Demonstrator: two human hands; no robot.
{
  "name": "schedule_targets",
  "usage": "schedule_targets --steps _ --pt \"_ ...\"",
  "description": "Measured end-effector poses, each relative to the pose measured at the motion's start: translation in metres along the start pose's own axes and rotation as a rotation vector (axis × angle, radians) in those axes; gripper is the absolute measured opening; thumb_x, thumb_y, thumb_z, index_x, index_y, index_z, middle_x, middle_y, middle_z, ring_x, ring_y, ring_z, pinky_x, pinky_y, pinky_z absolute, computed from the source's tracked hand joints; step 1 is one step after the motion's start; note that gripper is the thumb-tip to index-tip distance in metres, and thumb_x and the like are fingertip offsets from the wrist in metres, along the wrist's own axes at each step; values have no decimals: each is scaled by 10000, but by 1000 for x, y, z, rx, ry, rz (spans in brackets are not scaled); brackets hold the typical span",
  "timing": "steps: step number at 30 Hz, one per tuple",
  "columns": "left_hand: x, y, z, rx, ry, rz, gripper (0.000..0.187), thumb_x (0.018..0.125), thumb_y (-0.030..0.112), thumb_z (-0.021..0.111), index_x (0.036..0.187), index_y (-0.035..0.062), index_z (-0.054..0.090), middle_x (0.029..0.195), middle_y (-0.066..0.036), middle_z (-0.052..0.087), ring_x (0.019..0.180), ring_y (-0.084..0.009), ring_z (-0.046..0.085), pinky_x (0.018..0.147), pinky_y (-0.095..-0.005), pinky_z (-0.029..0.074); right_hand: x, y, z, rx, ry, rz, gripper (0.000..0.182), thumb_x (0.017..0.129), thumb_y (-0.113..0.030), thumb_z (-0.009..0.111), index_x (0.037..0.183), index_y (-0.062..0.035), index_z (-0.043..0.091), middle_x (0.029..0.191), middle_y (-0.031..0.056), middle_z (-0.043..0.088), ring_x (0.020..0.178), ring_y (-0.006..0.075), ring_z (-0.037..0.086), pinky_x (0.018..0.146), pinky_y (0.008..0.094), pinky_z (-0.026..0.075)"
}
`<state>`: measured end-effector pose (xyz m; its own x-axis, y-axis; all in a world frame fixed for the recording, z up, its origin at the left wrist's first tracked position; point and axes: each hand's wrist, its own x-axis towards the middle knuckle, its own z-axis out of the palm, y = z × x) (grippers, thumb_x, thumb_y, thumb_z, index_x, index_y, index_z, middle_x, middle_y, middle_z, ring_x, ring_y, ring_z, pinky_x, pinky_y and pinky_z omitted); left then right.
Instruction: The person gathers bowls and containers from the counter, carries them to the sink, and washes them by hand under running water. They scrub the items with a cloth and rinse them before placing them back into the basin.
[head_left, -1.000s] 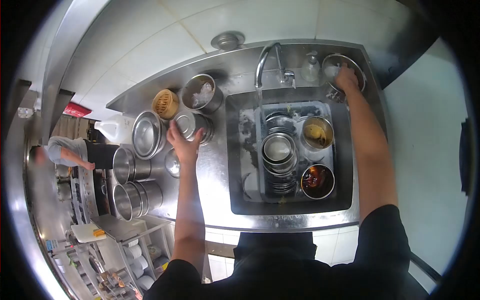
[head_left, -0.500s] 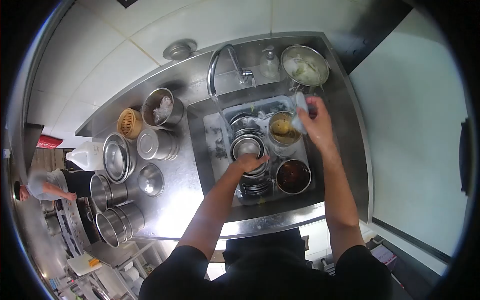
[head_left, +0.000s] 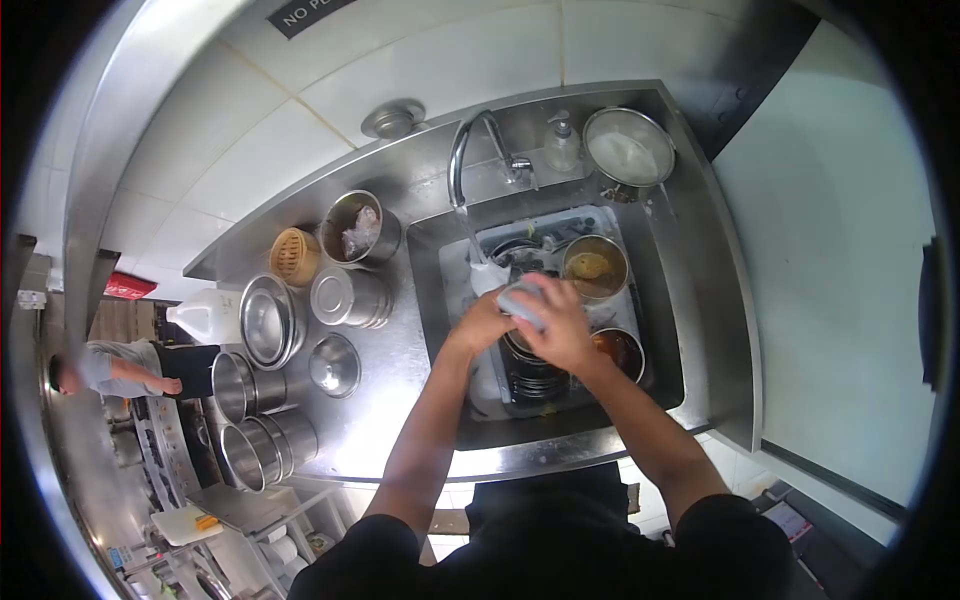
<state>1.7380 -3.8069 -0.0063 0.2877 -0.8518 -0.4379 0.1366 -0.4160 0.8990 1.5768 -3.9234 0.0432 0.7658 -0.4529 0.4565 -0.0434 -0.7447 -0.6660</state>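
Note:
My left hand [head_left: 478, 322] is closed over the sink, its fingers around what looks like a small metal bowl, mostly hidden by my hands. Fingers bent, my right hand [head_left: 560, 325] presses a pale grey sponge [head_left: 521, 304] against it. Water from the faucet [head_left: 457, 180] falls just beyond my left hand and splashes white. Beneath my hands, stacked metal dishes [head_left: 537, 383] sit in a plastic tub inside the sink [head_left: 665, 370]. Beside them stand a metal pot with cloudy yellowish liquid [head_left: 594, 268] and another holding reddish-brown liquid [head_left: 622, 350], partly covered by my right arm.
On the left counter stand several metal pots [head_left: 262, 450], an upturned bowl [head_left: 334, 366], a bamboo steamer [head_left: 295, 256] and a white jug [head_left: 205, 316]. A soap dispenser [head_left: 562, 142] and a strainer-like bowl [head_left: 629, 148] occupy the back right. Another person [head_left: 130, 368] stands far left.
My right hand has come from the right, near the back bowl, to my left hand with the sponge. My left hand has lifted from the bowl stack toward the water. The view has shifted slightly.

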Motion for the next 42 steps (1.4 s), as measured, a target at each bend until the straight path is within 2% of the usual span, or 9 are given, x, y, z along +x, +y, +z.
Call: schedule_targets --steps 4,8,13,14,18,33,35,37,42 --pt "-32 32 -2 -95 -97 53 447 813 44 829 1227 27 661 1159 -46 712 1061 -140 648 968 -321 502 37 30 29 0 -105 69 271 915 -212 694 1144 -69 670 1171 164 669 1095 337 636 1015 484 474" --pt "-49 38 0 -426 -88 193 550 832 32 814 1335 42 594 1239 -63 685 1120 -181 644 979 -352 505 55 94 41 1612 -423 1508 297 997 -243 567 1213 -61 654 1214 135 700 1077 314 689 968 502 549" --pt "-17 23 30 -890 324 115 471 961 147 700 1393 40 545 1322 -102 631 1225 -230 596 1063 -393 470 -11 29 117 1162 361 1125 501 1047 -282 460 1485 -39 474 1471 134 524 1362 307 510 1160 422 388" --pt "-15 25 30 -903 342 53 476 1001 239 656 1412 38 526 1343 -111 615 1241 -237 586 1073 -394 463 -18 16 125 717 225 905 626 1017 -213 489 1594 -45 315 1646 209 262 1502 381 295 1236 422 241" --pt "-5 5 29 -908 289 -19 740 1045 624 437 1457 11 486 1405 -144 570 1284 -258 550 1078 -369 447 -5 -10 80 -94 16 93 620 840 -85 637 1441 -30 498 1541 244 393 1429 444 366 1202 489 297" --pt "-23 -11 10 -1230 274 154 626 1072 525 450 1428 14 509 1422 -125 583 1316 -277 547 1112 -439 455 5 42 69 1859 -122 1214 479 1069 -441 490 1324 -56 616 1260 114 675 1159 262 647 984 421 521" --pt "-32 -13 -5 -317 403 251 631 1079 526 428 1486 47 480 1489 -128 530 1349 -292 516 1150 -425 404 2 42 60 1833 -107 1065 447 1034 -427 591 1294 -64 625 1212 100 685 1123 246 662 938 393 545" --pt "-27 5 -24 -867 248 105 657 1066 546 452 1528 80 441 1512 -127 507 1408 -330 458 1175 -431 359 6 44 57 1673 -133 891 410 1019 -382 637 1273 -61 628 1178 104 689 1102 239 666 920 379 550" --pt "-20 8 -10 207 440 199 836 932 627 638 1541 94 427 1541 -147 466 1412 -331 452 1156 -452 376 29 11 68 1465 127 1254 290 997 -309 679 1116 -48 641 1092 135 692 930 273 685 810 430 561"
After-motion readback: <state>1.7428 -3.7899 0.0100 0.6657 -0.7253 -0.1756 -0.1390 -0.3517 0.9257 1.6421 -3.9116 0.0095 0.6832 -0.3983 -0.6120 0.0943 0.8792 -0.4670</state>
